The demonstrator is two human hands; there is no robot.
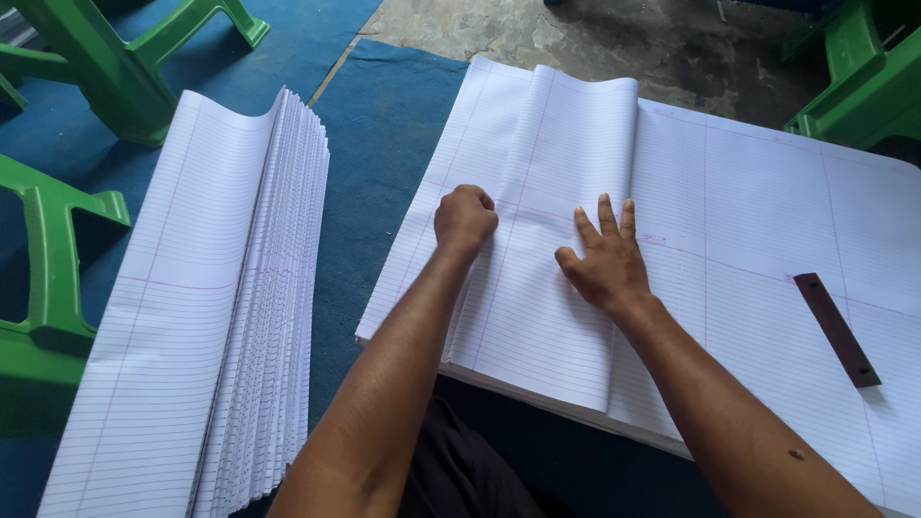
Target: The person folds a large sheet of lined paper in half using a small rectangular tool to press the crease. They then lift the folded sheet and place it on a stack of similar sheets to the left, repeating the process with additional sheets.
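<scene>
Folded ruled sheet (547, 288) lies on top of a big stack of flat ruled paper (767, 249), under both hands. Left hand (464, 220) clenched into a fist, knuckles down on the sheet near its left half, holding nothing. Right hand (604, 264) released and flat, fingers spread, palm pressing close to the fold line that runs up and away from the fingertips.

Far end of the sheet, beyond both hands, bulges up in a loose hump; not yet flattened.

Risks, as I judge them:
- Hump beyond the fingertips could set a crooked crease if pressed down unevenly, since nothing pins that end.
- Fist dragging sideways may skew the top layer against the lower one, so edges stop matching.
- Sheets beneath look loose; a hard push could shift them too.

Dark flat metal strip (837, 329) rests on the stack well to the right of the right hand, untouched. Fanned pile of folded sheets (240, 317) sits well left of the left hand, on blue mat (384, 125). Green plastic stools (67, 240) around the edges.
</scene>
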